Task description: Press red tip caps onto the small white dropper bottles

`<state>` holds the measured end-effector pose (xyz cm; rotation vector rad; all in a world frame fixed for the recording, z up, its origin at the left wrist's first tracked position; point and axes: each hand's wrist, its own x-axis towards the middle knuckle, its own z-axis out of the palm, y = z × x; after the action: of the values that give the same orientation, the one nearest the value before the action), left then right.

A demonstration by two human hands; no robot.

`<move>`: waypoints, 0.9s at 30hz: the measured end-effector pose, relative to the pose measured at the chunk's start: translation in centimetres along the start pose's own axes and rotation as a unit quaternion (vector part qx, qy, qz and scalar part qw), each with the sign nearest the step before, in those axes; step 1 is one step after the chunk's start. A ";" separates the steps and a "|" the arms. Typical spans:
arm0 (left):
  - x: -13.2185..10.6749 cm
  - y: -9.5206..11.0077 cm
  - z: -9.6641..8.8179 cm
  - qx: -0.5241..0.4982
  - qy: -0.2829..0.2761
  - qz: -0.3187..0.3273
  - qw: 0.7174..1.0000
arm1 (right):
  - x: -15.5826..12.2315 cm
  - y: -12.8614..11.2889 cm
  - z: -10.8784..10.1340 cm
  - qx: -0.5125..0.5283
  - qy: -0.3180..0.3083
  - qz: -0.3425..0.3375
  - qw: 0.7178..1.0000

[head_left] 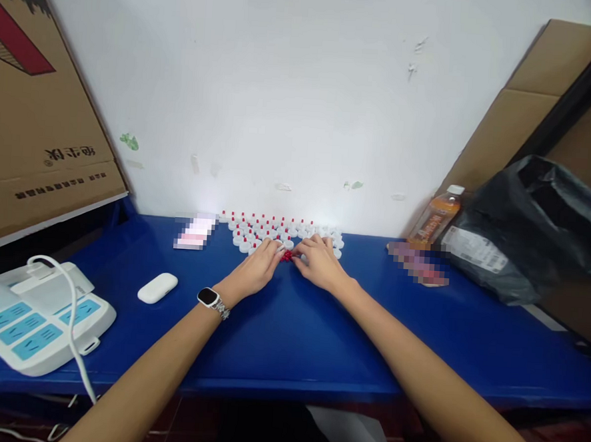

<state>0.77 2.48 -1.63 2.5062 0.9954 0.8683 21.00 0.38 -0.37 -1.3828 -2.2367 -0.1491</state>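
Rows of white round caps, many topped with a small red tip, stand on the blue table against the wall. A small heap of red pieces lies in front of them, between my two hands. My left hand has its fingers curled together at the heap's left side; whatever they pinch is hidden or too small to name. From the right, my right hand reaches to the heap, thumb and forefinger drawn together at the red pieces. Its other fingers bend over the white caps and cover some.
On the left of the blue table are a white power strip with a cable and a white earphone case. To the right stand an orange drink bottle and a black plastic bag. A large cardboard box leans at the left.
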 end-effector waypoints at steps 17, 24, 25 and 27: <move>-0.2 -0.7 0.2 0.029 -0.020 0.011 0.999 | 0.2 0.5 0.2 -0.092 -0.033 -0.003 0.995; -0.1 -0.8 0.3 0.023 -0.020 0.011 0.999 | 0.0 0.7 0.4 -0.064 -0.030 -0.004 0.997; -0.1 -0.8 0.3 0.022 -0.019 0.009 1.000 | 0.0 0.6 0.3 -0.042 -0.020 0.000 0.999; -0.1 -0.6 0.2 0.015 -0.015 0.008 1.000 | -0.1 0.2 0.2 0.036 0.019 0.025 0.999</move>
<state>0.54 2.82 -2.16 2.5480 0.9863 0.8245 21.10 0.50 -0.62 -1.3861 -2.1535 -0.0765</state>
